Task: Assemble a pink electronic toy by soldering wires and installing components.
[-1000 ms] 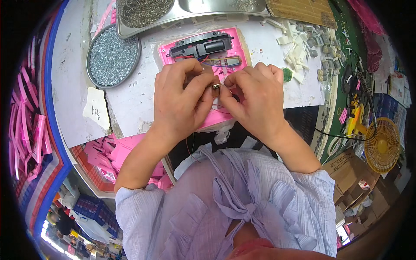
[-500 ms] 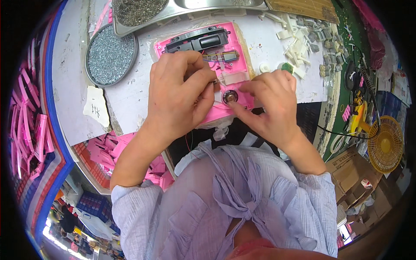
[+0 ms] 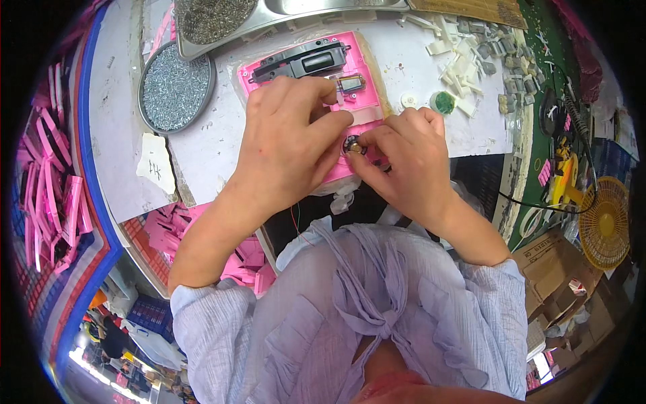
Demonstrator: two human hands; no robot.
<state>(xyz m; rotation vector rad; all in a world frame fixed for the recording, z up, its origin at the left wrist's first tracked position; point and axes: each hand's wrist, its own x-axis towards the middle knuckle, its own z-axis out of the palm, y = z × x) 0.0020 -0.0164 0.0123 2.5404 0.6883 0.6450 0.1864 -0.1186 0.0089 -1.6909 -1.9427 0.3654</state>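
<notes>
A pink plastic casing [image 3: 367,97] lies on the worktable, with a long black part [image 3: 316,62] and a small metal-edged module [image 3: 350,83] in its far half. Over the casing's left side is my left hand [image 3: 282,145], thumb and fingers curled close together; what they hold, if anything, is hidden. My right hand [image 3: 407,158] pinches a small round speaker [image 3: 351,144], dark-rimmed with a metal centre, at the casing's near end. Both hands cover much of the near half. Thin wires hang below my left wrist.
A round tray of screws [image 3: 176,91] sits left, and a metal tray [image 3: 282,17] of small parts at the back. White plastic pieces [image 3: 461,71] and a green round container [image 3: 442,102] are to the right. Pink parts [image 3: 57,188] fill a crate at far left.
My right hand has moved left and closed on the speaker, which now looks tilted instead of facing up in the casing. My left hand has shifted slightly right.
</notes>
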